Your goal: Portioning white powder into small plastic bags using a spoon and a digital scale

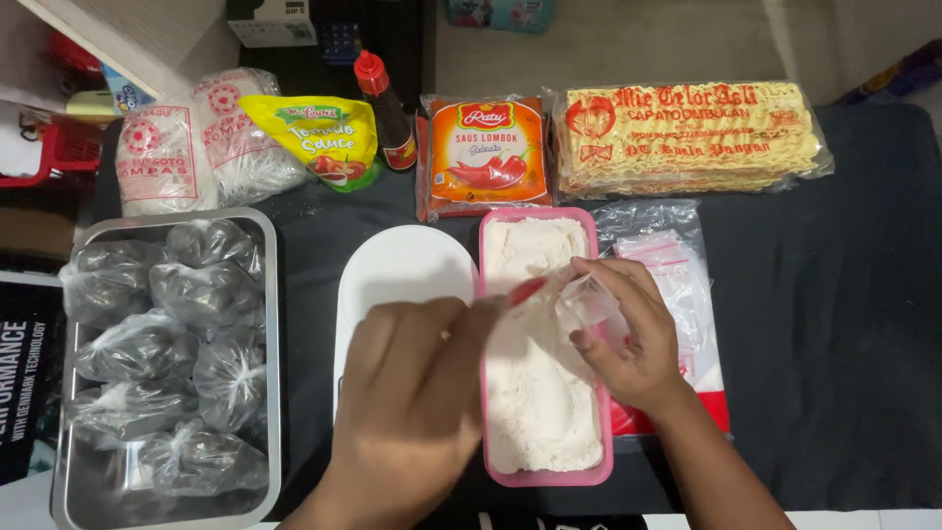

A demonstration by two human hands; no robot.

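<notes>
From above, both hands meet over a pink rectangular tub [597, 344] filled with white flour [535, 393]. The left hand [412, 402] is curled, its fingers closed on what looks like a red spoon [527, 291] whose tip shows just past the knuckles — the handle itself is hidden in the fist. The right hand [628, 334] pinches a small clear plastic bag [587, 302] between thumb and fingers, holding it right over the flour, close beside the spoon tip. Under the left hand lies a white oval lid [397, 265], touching the tub's side. Beneath the right wrist sits a pack of clear bags [677, 265] on the black tabletop [834, 344]. Well to the left of the left hand, a metal tray [270, 324] holds knotted bags of dark stuff — beyond the hands lie sauce pouches, a bottle and a block of dry noodles [687, 137].
</notes>
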